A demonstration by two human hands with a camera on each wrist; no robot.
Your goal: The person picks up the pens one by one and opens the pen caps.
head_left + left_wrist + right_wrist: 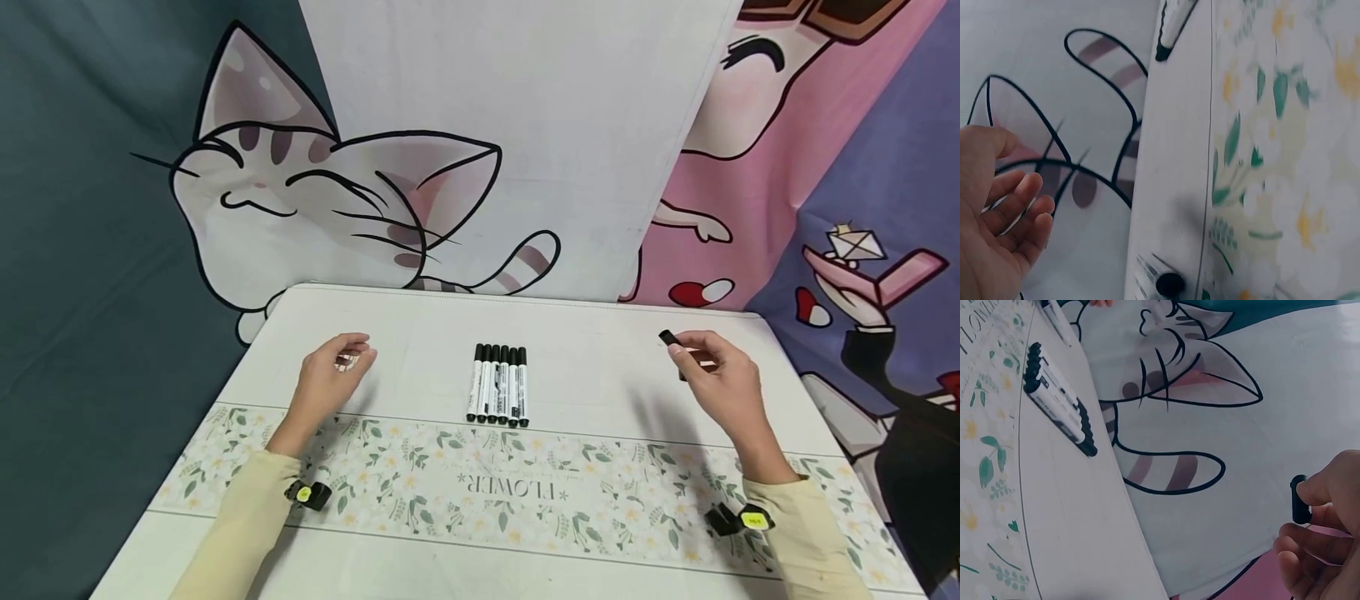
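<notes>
Between thumb and fingers, my right hand (pixel 716 375) pinches a small black object (pixel 668 337), held up over the right side of the table. Part of it is hidden by the fingers, and its exact kind cannot be told. In the right wrist view the same black object (pixel 1300 500) shows as a short rounded bar. My left hand (pixel 333 367) hovers over the left side with loosely bent fingers; nothing is seen in its grip. Midway between both hands lies a row of several white markers (pixel 498 385) with black caps, side by side.
Something white with a black end (pixel 1170 284) lies on the table at the bottom of the left wrist view. A floral strip (pixel 517 492) crosses the white table (pixel 405 333). Behind hangs a cloth backdrop (pixel 525 75) with cartoon animals.
</notes>
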